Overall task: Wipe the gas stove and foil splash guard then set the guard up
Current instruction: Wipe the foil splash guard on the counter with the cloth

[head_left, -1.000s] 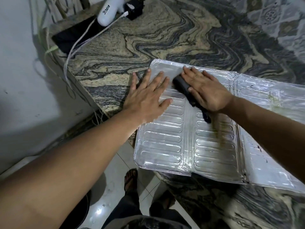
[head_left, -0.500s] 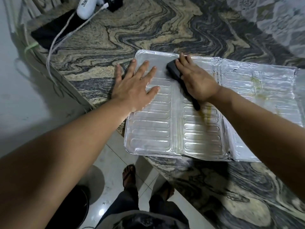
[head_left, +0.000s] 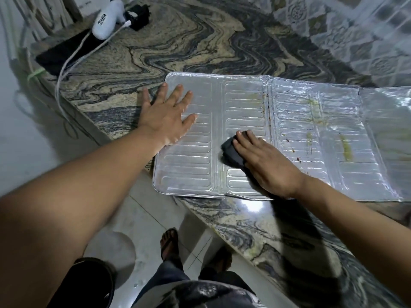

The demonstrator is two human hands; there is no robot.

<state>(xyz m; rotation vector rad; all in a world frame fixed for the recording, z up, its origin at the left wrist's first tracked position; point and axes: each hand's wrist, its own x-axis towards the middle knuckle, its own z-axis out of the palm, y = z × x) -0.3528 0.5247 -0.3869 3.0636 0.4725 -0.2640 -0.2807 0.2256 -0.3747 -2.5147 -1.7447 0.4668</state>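
The silver foil splash guard (head_left: 295, 121) lies unfolded and flat on the marbled countertop (head_left: 200, 45), its near left corner jutting past the counter edge. My left hand (head_left: 166, 117) lies flat with spread fingers on the guard's left panel, pressing it down. My right hand (head_left: 264, 165) presses a dark cloth (head_left: 231, 153) onto the second panel, near the guard's front edge, fingers straight over the cloth. Yellow-green and brown grease streaks mark the right panels. The gas stove is out of view.
At the counter's far left lie a white device (head_left: 106, 23) with a white cable (head_left: 73, 61), a black plug block (head_left: 138, 16) and a dark flat object (head_left: 64, 52). Patterned tiles (head_left: 355, 36) back the counter. Below are floor tiles and my sandalled feet (head_left: 169, 243).
My right hand has dragged the cloth from the guard's far edge toward me, down to near the front edge. My left hand has stayed pressed on the left panel.
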